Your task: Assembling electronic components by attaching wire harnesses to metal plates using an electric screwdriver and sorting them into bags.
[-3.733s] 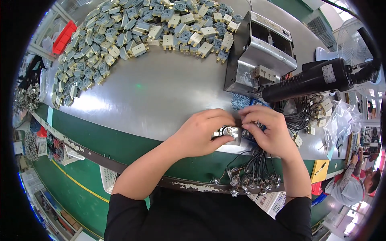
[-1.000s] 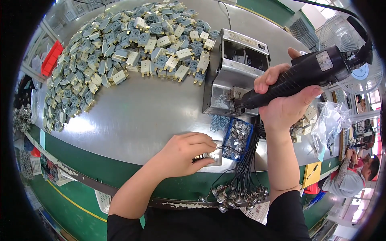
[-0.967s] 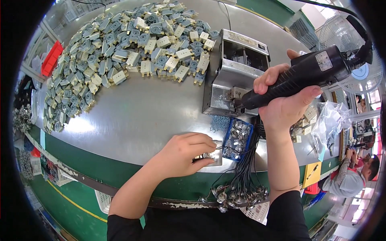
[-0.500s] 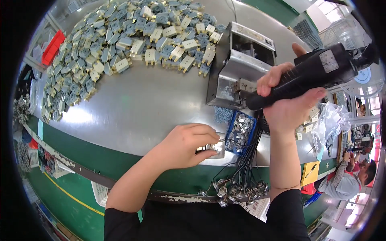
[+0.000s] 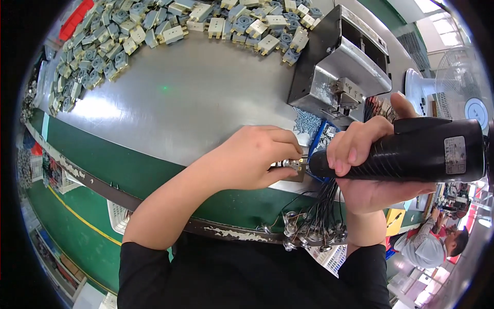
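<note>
My left hand (image 5: 260, 157) rests at the near edge of the metal tabletop. Its thumb and fingers are closed on a small shiny metal part (image 5: 289, 164), mostly hidden between them. A black electric screwdriver (image 5: 406, 154) lies in my right hand (image 5: 363, 167), fingers wrapped around its grip. The nose of the screwdriver points left, right beside the metal part; its bit is barely visible, and I cannot tell whether it touches. Behind my right hand, a blue tray (image 5: 323, 135) of small metal pieces is partly covered. Small bluish screws (image 5: 307, 122) lie beside it.
A metal box-shaped screw feeder (image 5: 345, 62) stands beyond my right hand. Grey and cream switch-like parts (image 5: 170, 33) are heaped along the far side. Black cables with round metal ends (image 5: 303, 232) hang over the near edge. A fan (image 5: 463, 77) and a co-worker (image 5: 424, 244) are at right.
My right hand has brought the screwdriver down from the feeder to the part at my left hand. The view has shifted, so the bench appears higher and farther right.
</note>
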A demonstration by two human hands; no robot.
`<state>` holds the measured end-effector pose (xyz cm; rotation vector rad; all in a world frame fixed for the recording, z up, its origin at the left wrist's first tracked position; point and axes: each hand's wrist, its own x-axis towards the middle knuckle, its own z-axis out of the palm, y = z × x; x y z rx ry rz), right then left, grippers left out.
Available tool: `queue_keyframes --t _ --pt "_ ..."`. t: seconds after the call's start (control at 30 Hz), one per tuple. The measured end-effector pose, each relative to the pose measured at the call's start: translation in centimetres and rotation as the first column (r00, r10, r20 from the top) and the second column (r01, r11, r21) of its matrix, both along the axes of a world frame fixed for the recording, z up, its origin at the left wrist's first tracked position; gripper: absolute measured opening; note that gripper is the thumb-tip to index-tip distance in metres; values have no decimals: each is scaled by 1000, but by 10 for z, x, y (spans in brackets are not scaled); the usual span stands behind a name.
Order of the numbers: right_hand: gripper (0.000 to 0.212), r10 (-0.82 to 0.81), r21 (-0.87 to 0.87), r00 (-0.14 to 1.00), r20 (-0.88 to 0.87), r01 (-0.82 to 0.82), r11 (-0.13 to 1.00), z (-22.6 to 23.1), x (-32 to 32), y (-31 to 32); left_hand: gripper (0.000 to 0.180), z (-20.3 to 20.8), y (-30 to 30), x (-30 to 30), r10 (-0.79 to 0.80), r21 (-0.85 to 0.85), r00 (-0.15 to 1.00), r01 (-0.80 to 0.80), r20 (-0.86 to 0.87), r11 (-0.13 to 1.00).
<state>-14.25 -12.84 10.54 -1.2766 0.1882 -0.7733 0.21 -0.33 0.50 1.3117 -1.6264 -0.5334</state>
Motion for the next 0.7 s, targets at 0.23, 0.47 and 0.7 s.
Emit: queue_keyframes --t 0.23,0.47,0.7 --pt "127 53 -83 998 25 -51 995 -13 -1 0 24 0 2 -1 3 24 1000 -2 -24 1000" --pt "96 130 -148 990 53 -121 982 -13 -6 1 23 -4 1 -2 16 -9 1000 -16 -8 1000" --pt "65 375 -60 924 69 -371 926 -6 -18 -10 24 -4 1 -4 22 -8 1000 -22 -13 1000"
